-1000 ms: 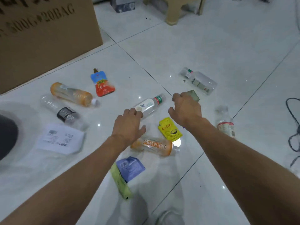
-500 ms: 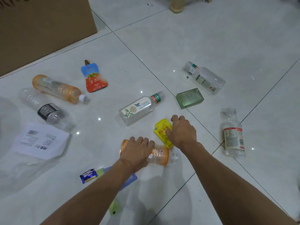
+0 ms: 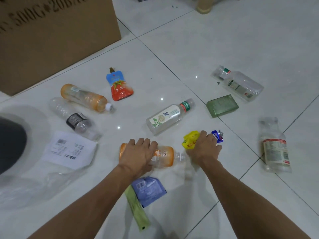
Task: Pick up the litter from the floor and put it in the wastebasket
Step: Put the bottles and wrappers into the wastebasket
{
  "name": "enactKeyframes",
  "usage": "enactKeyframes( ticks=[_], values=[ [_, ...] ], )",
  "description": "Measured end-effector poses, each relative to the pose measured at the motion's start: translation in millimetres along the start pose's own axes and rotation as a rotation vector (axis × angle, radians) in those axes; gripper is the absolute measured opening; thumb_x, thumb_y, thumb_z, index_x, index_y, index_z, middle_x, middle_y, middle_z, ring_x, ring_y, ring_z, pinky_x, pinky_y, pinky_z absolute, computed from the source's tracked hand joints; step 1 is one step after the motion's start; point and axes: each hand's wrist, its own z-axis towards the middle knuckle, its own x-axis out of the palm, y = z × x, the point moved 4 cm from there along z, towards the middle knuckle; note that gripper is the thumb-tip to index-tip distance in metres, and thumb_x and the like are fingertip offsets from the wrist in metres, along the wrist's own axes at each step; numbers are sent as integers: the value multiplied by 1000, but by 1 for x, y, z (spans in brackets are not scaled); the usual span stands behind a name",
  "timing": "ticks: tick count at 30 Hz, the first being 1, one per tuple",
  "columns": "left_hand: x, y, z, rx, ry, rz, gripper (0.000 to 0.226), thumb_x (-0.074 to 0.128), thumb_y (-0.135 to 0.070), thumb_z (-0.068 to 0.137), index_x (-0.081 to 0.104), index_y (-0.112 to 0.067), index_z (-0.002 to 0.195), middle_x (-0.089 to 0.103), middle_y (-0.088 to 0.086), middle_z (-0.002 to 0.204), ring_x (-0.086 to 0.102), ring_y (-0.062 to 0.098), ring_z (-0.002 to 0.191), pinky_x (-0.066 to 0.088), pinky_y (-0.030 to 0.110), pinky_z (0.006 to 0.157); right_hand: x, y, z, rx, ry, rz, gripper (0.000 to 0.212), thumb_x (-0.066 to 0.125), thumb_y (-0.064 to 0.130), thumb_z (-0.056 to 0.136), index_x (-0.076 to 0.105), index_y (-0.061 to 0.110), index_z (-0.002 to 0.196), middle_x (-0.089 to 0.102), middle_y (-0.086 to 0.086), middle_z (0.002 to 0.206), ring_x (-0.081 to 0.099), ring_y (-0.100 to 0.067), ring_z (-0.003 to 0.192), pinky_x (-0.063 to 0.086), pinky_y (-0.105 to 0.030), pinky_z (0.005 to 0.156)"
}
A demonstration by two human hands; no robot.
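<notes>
Left hand (image 3: 138, 153) grips orange bottle (image 3: 164, 156), right hand (image 3: 203, 149) yellow wrapper (image 3: 190, 140)

The cardboard box (image 3: 57, 37), far beyond the left hand (image 3: 138, 153), bears stenciled "500G" and "20BAG", blurred. The printed sheet (image 3: 70, 150) left of that hand shows Chinese characters and a barcode. Bottle labels elsewhere are too small to read.

The big box (image 3: 51, 40) stands far back on the left; bottles lie spread over the floor (image 3: 224, 40) before it. A paper sheet (image 3: 69, 150) lies left, beside what may be the wastebasket (image 3: 10, 144).
</notes>
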Motion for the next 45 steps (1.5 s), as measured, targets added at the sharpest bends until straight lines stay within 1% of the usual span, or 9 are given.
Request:
enactKeyframes(
  ticks=[5,9,14,18,26,31,37,42,45],
  values=[
    [-7,21,-12,-38,-48,1,71,66,-53,75,36,-21,131,52,3,117,51,25,107,37,40,86,-3,6,0,6,101,80,50,65,34,82,43,12,122,54,-11,118,56,-29,111,47,-38,82],
    [-30,43,-24,-78,-121,-19,71,63,-57,77,34,-22,131,51,3,117,50,25,106,36,41,86,-37,34,-7,-82,11,163,48,65,30,83,40,10,119,60,-14,108,61,-32,97,43,-35,71],
    [-82,97,-49,-179,-224,49,73,65,-54,74,34,-18,129,51,6,119,49,27,109,38,43,87,-111,107,-29,-251,-154,269,63,76,32,76,37,8,120,60,-19,108,60,-37,99,40,-37,72],
    [-125,151,-79,-270,-268,166,76,64,-50,71,35,-14,131,51,7,123,49,28,109,38,43,86,-155,180,-59,-390,-224,329,72,79,37,74,36,6,123,59,-22,114,58,-40,106,46,-46,86],
    [-193,263,-168,-441,-392,256,76,67,-50,71,35,-14,129,54,5,117,53,26,105,43,44,87,-177,299,-127,-565,-286,331,47,66,14,76,38,7,114,57,-19,110,59,-40,100,42,-42,78],
    [-216,341,-234,-615,-457,282,66,66,-49,69,39,-17,120,55,3,107,54,26,95,44,42,79,-180,352,-158,-648,-327,338,41,60,6,77,38,9,112,57,-16,106,59,-39,95,39,-39,72],
    [-182,422,-302,-948,-346,326,69,68,-55,74,42,-13,122,52,10,116,49,30,105,42,43,86,-177,393,-192,-769,-372,333,37,57,5,76,39,11,108,57,-15,104,58,-39,93,39,-39,69],
    [-118,433,-295,-950,-130,97,60,67,-50,82,41,-15,123,52,7,126,49,27,115,42,39,93,-176,409,-209,-828,-415,280,32,55,2,77,32,17,95,56,-12,91,44,-31,72,36,-36,62],
    [-101,434,-289,-968,-228,-97,51,70,-37,85,36,-15,116,57,9,117,56,31,107,45,43,89,-179,413,-212,-868,-437,269,36,56,2,77,39,16,105,53,-7,81,45,-32,69,36,-35,60]
  ],
)
